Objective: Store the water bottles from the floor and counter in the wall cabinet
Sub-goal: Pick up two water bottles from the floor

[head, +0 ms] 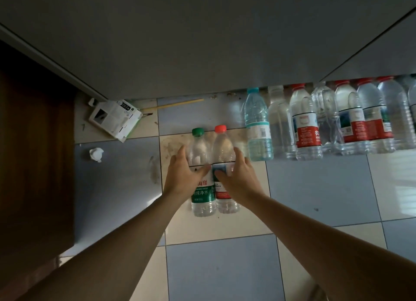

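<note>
Two water bottles stand side by side on the tiled floor in front of me. My left hand (184, 176) grips the green-capped bottle (201, 197) with a green label, thumb across its front. My right hand (238, 176) grips the red-capped bottle (225, 201) with a red and white label. A row of several more bottles (308, 129) stands along the base of the grey cabinet (202, 41), starting with a blue-capped bottle (257, 129). The wall cabinet is out of view.
A white cardboard box (114, 118) lies in the corner by the cabinet base. A crumpled white scrap (96, 154) sits on the floor to the left. A thin stick (173, 104) lies along the cabinet foot. A dark wooden door (33, 154) fills the left.
</note>
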The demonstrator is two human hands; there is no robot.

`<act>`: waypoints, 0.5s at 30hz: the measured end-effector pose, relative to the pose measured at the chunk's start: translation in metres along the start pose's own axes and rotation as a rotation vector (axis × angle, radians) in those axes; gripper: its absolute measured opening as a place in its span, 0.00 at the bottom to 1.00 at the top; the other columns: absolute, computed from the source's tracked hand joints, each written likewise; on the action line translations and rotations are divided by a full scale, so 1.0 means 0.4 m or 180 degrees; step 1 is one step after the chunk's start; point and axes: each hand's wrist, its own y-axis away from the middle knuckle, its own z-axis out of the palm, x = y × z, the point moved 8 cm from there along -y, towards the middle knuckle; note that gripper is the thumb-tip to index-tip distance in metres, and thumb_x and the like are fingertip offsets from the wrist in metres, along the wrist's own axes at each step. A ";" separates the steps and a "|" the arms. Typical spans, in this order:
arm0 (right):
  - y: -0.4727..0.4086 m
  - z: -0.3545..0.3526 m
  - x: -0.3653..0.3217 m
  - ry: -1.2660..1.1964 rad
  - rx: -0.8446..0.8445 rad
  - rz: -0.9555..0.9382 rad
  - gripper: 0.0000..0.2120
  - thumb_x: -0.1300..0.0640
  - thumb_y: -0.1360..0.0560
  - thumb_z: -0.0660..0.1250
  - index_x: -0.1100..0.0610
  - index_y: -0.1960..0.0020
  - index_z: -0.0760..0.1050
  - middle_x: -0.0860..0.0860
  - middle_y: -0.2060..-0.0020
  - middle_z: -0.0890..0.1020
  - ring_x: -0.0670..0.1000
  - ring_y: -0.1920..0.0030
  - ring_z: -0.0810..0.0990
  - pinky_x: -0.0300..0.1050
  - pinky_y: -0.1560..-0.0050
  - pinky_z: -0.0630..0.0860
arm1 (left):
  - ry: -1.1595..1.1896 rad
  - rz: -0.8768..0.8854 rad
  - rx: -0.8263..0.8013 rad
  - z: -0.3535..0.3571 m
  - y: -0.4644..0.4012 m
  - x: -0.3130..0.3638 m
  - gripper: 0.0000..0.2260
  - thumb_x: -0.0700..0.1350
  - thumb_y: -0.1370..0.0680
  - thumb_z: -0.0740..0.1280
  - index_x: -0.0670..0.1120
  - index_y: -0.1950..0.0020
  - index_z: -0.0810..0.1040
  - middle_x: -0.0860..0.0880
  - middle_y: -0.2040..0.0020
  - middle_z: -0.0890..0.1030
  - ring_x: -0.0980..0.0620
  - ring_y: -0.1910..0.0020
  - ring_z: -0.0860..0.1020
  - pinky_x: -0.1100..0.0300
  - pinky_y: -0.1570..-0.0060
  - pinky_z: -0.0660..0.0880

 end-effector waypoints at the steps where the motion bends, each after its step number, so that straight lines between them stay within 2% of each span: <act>1: -0.027 -0.003 -0.016 0.0017 0.0048 -0.0022 0.35 0.52 0.22 0.68 0.51 0.20 0.55 0.56 0.33 0.71 0.54 0.42 0.73 0.47 0.45 0.71 | 0.0000 0.0010 0.0059 -0.008 -0.025 0.013 0.36 0.55 0.28 0.77 0.48 0.24 0.66 0.45 0.35 0.76 0.44 0.38 0.78 0.46 0.40 0.78; 4: -0.092 -0.006 -0.041 0.0041 0.0111 0.0029 0.33 0.49 0.20 0.65 0.54 0.20 0.56 0.59 0.29 0.69 0.60 0.33 0.72 0.52 0.39 0.71 | 0.0045 0.0085 0.0104 -0.018 -0.082 0.045 0.32 0.55 0.27 0.77 0.48 0.27 0.70 0.48 0.36 0.79 0.47 0.39 0.78 0.52 0.42 0.77; 7: -0.122 -0.002 -0.040 0.0130 0.0161 0.0150 0.29 0.46 0.21 0.66 0.57 0.25 0.64 0.58 0.35 0.73 0.59 0.39 0.75 0.56 0.38 0.75 | 0.0175 0.0089 -0.0050 -0.016 -0.108 0.056 0.30 0.54 0.28 0.77 0.50 0.29 0.72 0.52 0.39 0.80 0.50 0.41 0.78 0.53 0.42 0.76; 10: -0.125 -0.007 -0.038 -0.0005 0.0132 0.0139 0.23 0.49 0.23 0.69 0.57 0.31 0.72 0.56 0.42 0.78 0.56 0.45 0.78 0.54 0.44 0.79 | 0.0366 0.0032 -0.0213 -0.016 -0.110 0.056 0.24 0.51 0.27 0.76 0.50 0.34 0.75 0.53 0.41 0.81 0.50 0.43 0.79 0.53 0.44 0.77; 12: -0.112 -0.018 -0.040 -0.0342 0.0049 0.0137 0.19 0.52 0.24 0.72 0.55 0.35 0.75 0.53 0.45 0.81 0.51 0.50 0.80 0.48 0.53 0.81 | 0.0499 0.0012 -0.0211 -0.030 -0.100 0.056 0.19 0.48 0.27 0.76 0.51 0.37 0.77 0.52 0.44 0.81 0.51 0.46 0.80 0.56 0.51 0.76; 13: -0.100 -0.026 -0.043 -0.0501 0.0027 0.0143 0.20 0.54 0.25 0.74 0.54 0.36 0.75 0.51 0.46 0.81 0.49 0.52 0.80 0.43 0.57 0.80 | 0.0591 -0.0010 -0.0194 -0.040 -0.093 0.056 0.18 0.47 0.27 0.76 0.51 0.39 0.78 0.53 0.46 0.82 0.52 0.47 0.80 0.58 0.54 0.75; 15: -0.071 -0.050 -0.057 -0.0694 0.0056 0.0099 0.25 0.54 0.27 0.76 0.53 0.33 0.73 0.49 0.46 0.81 0.49 0.51 0.80 0.39 0.59 0.77 | 0.0777 -0.0021 -0.0173 -0.066 -0.075 0.065 0.18 0.45 0.27 0.76 0.53 0.40 0.78 0.55 0.46 0.82 0.54 0.48 0.80 0.60 0.57 0.73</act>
